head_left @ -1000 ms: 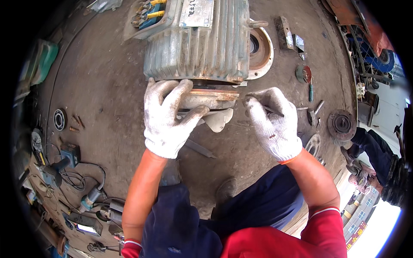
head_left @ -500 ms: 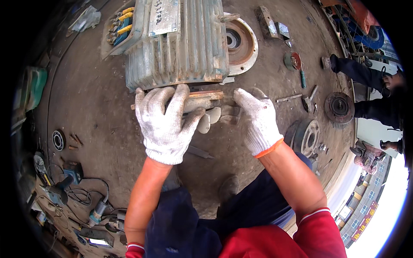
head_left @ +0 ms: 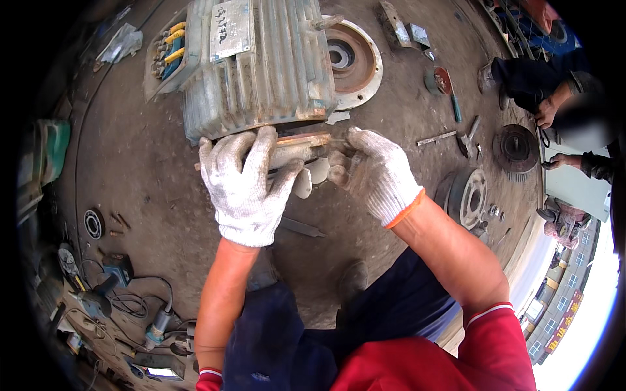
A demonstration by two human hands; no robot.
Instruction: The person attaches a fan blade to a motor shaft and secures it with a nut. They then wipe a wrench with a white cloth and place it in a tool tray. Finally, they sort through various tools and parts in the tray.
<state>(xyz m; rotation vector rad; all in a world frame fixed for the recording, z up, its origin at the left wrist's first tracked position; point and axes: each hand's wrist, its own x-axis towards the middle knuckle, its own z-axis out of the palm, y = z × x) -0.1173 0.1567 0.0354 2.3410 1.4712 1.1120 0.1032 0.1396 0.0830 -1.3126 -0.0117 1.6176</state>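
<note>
A grey, ribbed electric motor (head_left: 261, 85) lies on the ground in front of me. Against its near end is a motor end cover (head_left: 297, 152) with a rusty rim, and pale fin-like blades (head_left: 318, 171) stick out below it. My left hand (head_left: 244, 186), in a white knit glove, is closed over the cover's left part, fingers on top and thumb underneath. At the cover's right end is my gloved right hand (head_left: 385, 171), its fingers curled inward and slightly blurred. Whatever lies between those fingers is hidden.
Right of the motor lies a round flange (head_left: 373, 75). Further right are a small tin (head_left: 438, 81), a screwdriver (head_left: 456, 107), a hammer (head_left: 467, 138) and a ring-shaped casting (head_left: 471, 199). A bearing (head_left: 93, 223) and corded power tools (head_left: 160, 324) lie left. Another person (head_left: 521, 85) is at far right.
My right hand has moved in to the cover's right end, its fingers curling. The left hand keeps its hold. The view has shifted slightly, and the other person's hands have moved.
</note>
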